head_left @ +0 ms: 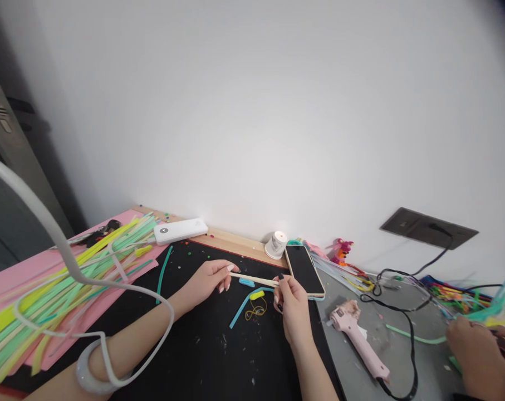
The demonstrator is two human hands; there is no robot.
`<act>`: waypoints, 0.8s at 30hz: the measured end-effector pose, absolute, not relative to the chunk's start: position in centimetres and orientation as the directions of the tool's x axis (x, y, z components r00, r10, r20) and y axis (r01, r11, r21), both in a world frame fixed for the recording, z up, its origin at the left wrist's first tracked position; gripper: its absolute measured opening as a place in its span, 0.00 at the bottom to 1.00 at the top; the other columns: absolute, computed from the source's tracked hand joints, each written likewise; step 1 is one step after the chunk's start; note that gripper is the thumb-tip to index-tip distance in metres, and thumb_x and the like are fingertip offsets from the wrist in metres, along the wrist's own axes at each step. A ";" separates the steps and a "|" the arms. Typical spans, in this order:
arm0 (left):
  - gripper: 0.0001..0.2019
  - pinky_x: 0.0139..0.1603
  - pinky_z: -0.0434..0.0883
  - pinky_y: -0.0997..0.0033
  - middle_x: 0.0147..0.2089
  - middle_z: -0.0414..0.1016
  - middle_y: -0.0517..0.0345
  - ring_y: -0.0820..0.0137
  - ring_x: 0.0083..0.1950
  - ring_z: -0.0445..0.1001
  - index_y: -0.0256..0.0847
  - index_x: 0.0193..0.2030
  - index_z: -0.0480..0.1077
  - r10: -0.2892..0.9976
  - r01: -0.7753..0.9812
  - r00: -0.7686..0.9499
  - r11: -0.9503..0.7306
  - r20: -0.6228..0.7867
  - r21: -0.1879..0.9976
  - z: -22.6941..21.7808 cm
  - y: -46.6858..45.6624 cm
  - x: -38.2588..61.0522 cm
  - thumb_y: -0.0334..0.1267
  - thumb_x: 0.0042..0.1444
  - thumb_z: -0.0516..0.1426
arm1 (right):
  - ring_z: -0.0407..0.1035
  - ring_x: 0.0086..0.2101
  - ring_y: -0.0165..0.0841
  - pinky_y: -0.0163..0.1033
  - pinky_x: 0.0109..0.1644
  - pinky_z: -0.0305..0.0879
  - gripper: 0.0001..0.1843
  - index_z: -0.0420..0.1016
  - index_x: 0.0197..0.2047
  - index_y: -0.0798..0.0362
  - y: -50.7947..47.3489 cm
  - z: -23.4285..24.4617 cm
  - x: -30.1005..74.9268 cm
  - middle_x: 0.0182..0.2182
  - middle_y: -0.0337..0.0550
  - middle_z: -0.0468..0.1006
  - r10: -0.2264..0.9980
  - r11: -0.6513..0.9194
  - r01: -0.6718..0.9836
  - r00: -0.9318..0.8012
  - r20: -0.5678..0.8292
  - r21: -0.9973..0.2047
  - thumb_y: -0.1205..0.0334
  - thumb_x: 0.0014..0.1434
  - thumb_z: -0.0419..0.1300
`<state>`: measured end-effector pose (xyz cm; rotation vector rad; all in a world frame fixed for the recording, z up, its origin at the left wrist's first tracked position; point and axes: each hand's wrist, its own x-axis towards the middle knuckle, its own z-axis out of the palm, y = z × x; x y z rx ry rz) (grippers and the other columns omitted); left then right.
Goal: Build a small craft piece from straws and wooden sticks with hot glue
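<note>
A cream pipe cleaner [254,277] is stretched nearly level between my two hands, above the black mat [210,345]. My left hand [214,277] pinches its left end between thumb and fingers. At the other end, my right hand [293,309] has its fingers closed on it. Just below the strip lies a short, thick blue piece [246,282]. A bent blue pipe cleaner [239,315] rests nearer to me, beside a small yellow piece [256,295] and a loop of thin yellow strand [256,313]. My fingers partly hide both ends of the cream strip.
Many pastel pipe cleaners [81,284] cover the left side, near a white power bank [181,230]. A white cable hangs across my left arm. Toward the wall are a paper cup [276,245] and phone [304,270]. A pink glue gun [361,340] and another person's hand [477,351] are right.
</note>
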<state>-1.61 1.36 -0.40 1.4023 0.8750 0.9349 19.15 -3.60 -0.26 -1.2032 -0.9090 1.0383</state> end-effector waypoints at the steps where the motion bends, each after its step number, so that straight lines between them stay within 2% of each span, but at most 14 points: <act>1: 0.14 0.25 0.57 0.74 0.20 0.67 0.64 0.75 0.20 0.61 0.36 0.38 0.72 0.918 -0.010 0.394 -0.050 0.050 0.999 -0.4 1.4 -1.6 0.44 0.55 0.52 | 0.46 0.15 0.23 0.30 0.18 0.40 0.11 0.69 0.28 0.53 -3.6 -0.3 19.2 0.14 0.29 0.57 0.960 0.053 -0.136 0.281 0.012 -0.989 0.54 0.55 0.58; 17: 0.17 0.26 0.57 0.74 0.18 0.65 0.66 0.75 0.19 0.58 0.34 0.44 0.72 0.916 0.034 0.401 -0.047 0.030 0.998 0.2 1.2 -1.8 0.44 0.56 0.51 | 0.46 0.15 0.23 0.31 0.19 0.39 0.12 0.70 0.29 0.53 -3.3 -0.7 19.5 0.14 0.28 0.57 0.961 0.031 -0.151 0.275 -0.012 -0.988 0.53 0.51 0.60; 24: 0.16 0.25 0.57 0.74 0.19 0.66 0.65 0.75 0.19 0.59 0.35 0.43 0.73 0.904 0.043 0.427 -0.024 0.004 0.999 -0.2 1.5 -2.0 0.42 0.54 0.52 | 0.51 0.17 0.26 0.32 0.20 0.47 0.11 0.69 0.26 0.52 -3.6 -0.1 19.6 0.17 0.33 0.63 0.972 0.038 -0.207 0.233 -0.012 -0.978 0.54 0.50 0.61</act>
